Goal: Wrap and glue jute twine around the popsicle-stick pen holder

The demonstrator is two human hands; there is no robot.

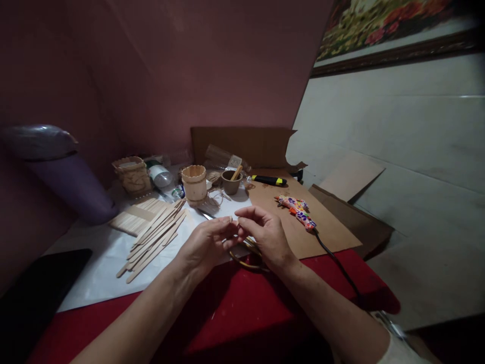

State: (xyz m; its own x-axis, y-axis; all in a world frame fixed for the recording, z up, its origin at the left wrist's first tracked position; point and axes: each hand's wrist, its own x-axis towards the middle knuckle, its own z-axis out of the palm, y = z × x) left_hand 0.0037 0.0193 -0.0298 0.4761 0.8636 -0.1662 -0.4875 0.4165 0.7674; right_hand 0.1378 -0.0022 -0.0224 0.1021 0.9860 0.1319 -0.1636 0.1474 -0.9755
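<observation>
My left hand (206,240) and my right hand (267,235) meet over the front part of the table, fingertips almost touching. Both are closed in a pinch. A tiny pale bit shows at the left thumb tip, too small to name; whatever the right fingers hold is hidden. Beneath them lies a pair of scissors (242,264), its dark and yellow handle loops partly covered by my right hand and a blade showing past my left. Loose wooden craft sticks (155,242) fan out to the left, beside a banded bundle of sticks (138,215).
Behind stand a stick-covered cup (194,186), a twine-trimmed wooden pot (132,177), a small brown pot (231,183) and clear plastic bottles (220,157). A cutter knife (269,180) and a flower-patterned glue gun (297,210) with a cord lie on cardboard (329,227).
</observation>
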